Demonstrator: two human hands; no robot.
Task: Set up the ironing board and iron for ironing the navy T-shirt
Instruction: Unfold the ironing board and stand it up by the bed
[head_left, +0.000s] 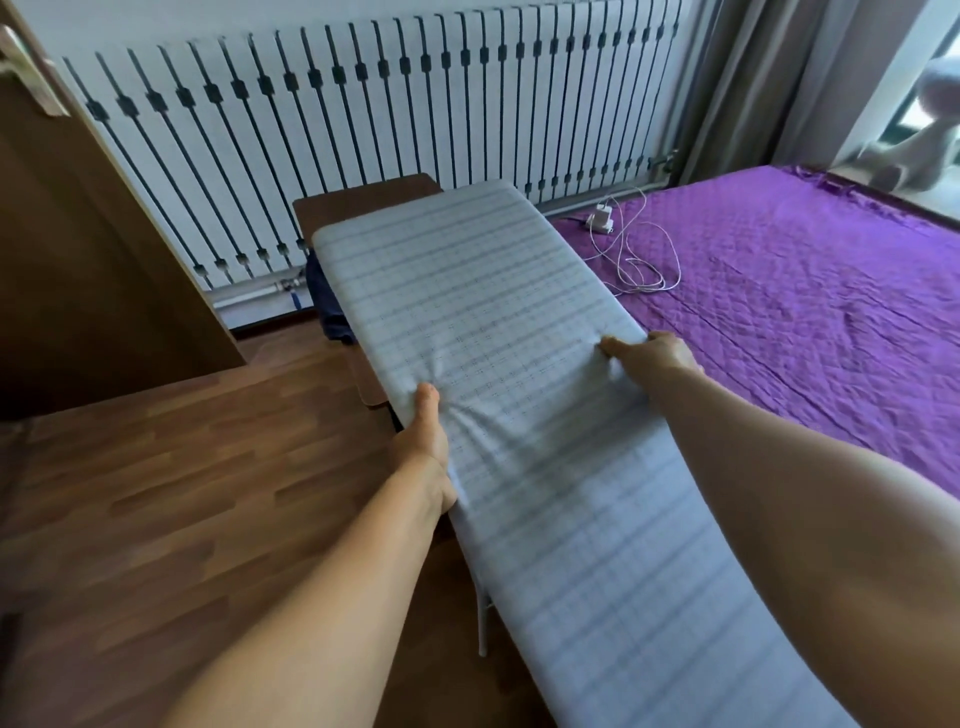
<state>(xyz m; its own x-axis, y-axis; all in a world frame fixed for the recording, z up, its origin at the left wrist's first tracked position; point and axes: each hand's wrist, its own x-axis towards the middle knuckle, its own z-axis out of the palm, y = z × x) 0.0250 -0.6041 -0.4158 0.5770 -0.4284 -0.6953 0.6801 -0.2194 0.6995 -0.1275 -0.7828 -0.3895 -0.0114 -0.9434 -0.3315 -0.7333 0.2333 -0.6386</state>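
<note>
Both hands grip the ironing board (498, 332): left hand (423, 441) on one edge, right hand (652, 353) opposite, beside the bed (805, 291).

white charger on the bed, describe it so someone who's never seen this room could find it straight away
Start at the purple bedspread to the right of the ironing board. At its far corner nearest the board, close to the wall, lies a small white charger with a thin white cable looping loosely toward you. It is the only white thing on the purple cover.
</note>
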